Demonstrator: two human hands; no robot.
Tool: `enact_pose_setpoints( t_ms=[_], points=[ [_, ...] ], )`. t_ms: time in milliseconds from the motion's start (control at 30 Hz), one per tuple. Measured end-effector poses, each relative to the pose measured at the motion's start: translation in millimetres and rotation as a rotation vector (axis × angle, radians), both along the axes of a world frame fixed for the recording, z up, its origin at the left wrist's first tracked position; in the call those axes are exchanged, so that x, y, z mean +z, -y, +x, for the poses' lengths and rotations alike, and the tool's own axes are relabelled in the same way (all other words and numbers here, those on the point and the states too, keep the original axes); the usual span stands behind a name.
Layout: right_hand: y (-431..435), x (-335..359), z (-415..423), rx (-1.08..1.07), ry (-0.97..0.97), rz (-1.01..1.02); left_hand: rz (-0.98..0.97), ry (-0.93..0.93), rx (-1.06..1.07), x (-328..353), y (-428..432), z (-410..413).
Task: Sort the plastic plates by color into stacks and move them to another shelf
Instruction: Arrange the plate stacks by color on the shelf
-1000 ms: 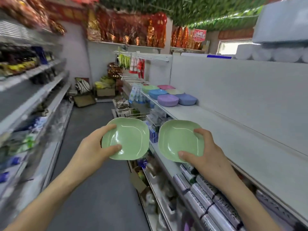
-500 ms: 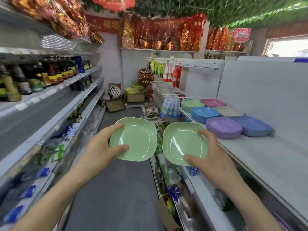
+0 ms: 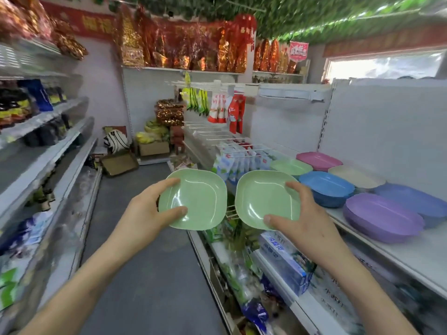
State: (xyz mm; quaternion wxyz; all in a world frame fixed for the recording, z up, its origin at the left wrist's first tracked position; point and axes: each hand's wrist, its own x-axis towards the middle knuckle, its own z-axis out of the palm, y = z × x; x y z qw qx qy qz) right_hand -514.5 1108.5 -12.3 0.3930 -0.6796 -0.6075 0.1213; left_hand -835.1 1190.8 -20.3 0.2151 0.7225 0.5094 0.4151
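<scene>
Plastic plates, two of them pale green, are held up side by side above a shop aisle. The person's left hand (image 3: 147,213) grips the left green plate (image 3: 198,199) by its left edge, thumb on the inner face and fingers curled round the rim. The right hand (image 3: 304,218) grips the right green plate (image 3: 263,197) the same way by its right edge. The two plates are close together but not touching. On the white shelf (image 3: 399,252) to the right sit colour stacks: a green stack (image 3: 291,166) farthest along, then a pink stack (image 3: 319,160), blue stack (image 3: 326,187), cream stack (image 3: 356,176), purple stack (image 3: 382,216) and violet-blue stack (image 3: 416,199). The step in hand appears to be carrying matching green plates to their pile. The next move likely calls for reaching past the blue stack and setting both squarely on the green stack without nudging its neighbours.
</scene>
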Motion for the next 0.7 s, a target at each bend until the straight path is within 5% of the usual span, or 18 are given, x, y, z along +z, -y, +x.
enact_pose_setpoints(
  t_ms=[300, 700],
  points=[
    [-76, 6, -33, -0.293, 0.035, -0.035, -0.014, -0.024, -0.28, 9, -159, 11],
    [-140, 12, 20, -0.575, 0.051, -0.019, 0.005, -0.047, -0.564, 3, -292, 116]
  ],
)
